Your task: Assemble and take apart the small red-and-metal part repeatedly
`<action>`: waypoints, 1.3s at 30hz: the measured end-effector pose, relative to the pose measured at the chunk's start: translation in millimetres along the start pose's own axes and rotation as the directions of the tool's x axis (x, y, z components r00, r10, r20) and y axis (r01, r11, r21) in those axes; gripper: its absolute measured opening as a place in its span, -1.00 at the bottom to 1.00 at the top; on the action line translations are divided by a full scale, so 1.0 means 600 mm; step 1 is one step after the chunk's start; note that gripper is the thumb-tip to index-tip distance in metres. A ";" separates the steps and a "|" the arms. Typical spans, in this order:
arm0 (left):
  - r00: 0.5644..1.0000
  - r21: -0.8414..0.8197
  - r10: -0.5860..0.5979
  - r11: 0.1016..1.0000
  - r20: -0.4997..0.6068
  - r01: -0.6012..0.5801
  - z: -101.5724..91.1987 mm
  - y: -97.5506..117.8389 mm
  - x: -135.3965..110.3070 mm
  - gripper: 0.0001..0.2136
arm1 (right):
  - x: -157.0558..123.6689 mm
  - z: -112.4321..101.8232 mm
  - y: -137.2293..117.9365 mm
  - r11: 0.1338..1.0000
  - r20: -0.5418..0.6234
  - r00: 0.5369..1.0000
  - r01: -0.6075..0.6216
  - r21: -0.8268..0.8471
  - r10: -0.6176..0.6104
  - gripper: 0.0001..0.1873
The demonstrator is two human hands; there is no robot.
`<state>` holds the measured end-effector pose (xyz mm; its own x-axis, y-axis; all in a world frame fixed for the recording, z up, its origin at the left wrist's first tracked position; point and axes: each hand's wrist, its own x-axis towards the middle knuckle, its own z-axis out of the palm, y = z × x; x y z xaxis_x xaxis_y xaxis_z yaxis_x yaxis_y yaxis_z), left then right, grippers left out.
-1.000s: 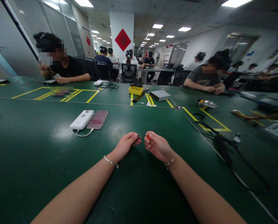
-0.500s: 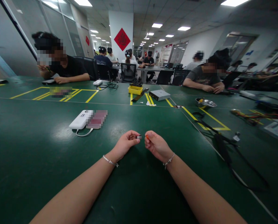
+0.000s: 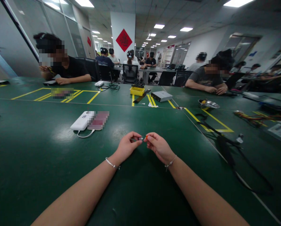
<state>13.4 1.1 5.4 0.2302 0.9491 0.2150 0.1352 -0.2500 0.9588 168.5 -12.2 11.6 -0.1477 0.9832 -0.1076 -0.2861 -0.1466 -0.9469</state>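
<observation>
My left hand (image 3: pixel 127 146) rests on the green table (image 3: pixel 48 150), fingers pinched on a small dark metal part (image 3: pixel 140 138). My right hand (image 3: pixel 158 147) lies just right of it, pinching a tiny orange piece (image 3: pixel 146 137). The two small parts meet tip to tip between my hands. Both wrists wear thin bracelets. What the parts are is too small to tell.
A white power bank (image 3: pixel 80 121) with a cable lies ahead to the left. Black cables (image 3: pixel 225 144) trail across the table on the right. Further off stand a yellow tray (image 3: pixel 137 91), a grey box (image 3: pixel 161 95) and a metal bowl (image 3: pixel 208 104). Other people sit around the tables.
My hands have closed the small gap between them, so the dark part and the orange piece now touch.
</observation>
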 end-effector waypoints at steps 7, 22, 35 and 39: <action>0.981 0.234 0.186 0.957 -0.051 -0.169 0.000 0.010 -0.005 -0.88 | -0.002 0.011 0.000 0.979 -0.018 0.991 0.131 -0.159 -0.136 -0.83; 0.934 0.345 0.324 0.902 -0.152 -0.257 -0.007 0.009 -0.006 -0.92 | -0.015 0.037 0.019 0.967 -0.033 0.978 0.200 -0.159 -0.208 -0.68; 0.921 0.441 0.384 0.839 -0.063 -0.320 -0.003 0.009 -0.008 -0.92 | -0.013 0.039 0.017 0.978 -0.112 0.981 0.138 -0.157 -0.156 -0.72; 0.917 0.525 0.399 0.776 0.019 -0.348 0.001 0.006 -0.010 -0.78 | -0.001 0.023 0.009 0.952 -0.130 0.964 0.198 -0.234 -0.232 -0.79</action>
<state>13.2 -5.4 7.6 0.2832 0.7669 0.5759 0.5312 -0.6254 0.5716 154.0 -15.1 11.0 0.0477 0.9959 0.0768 -0.0798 0.0804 -0.9936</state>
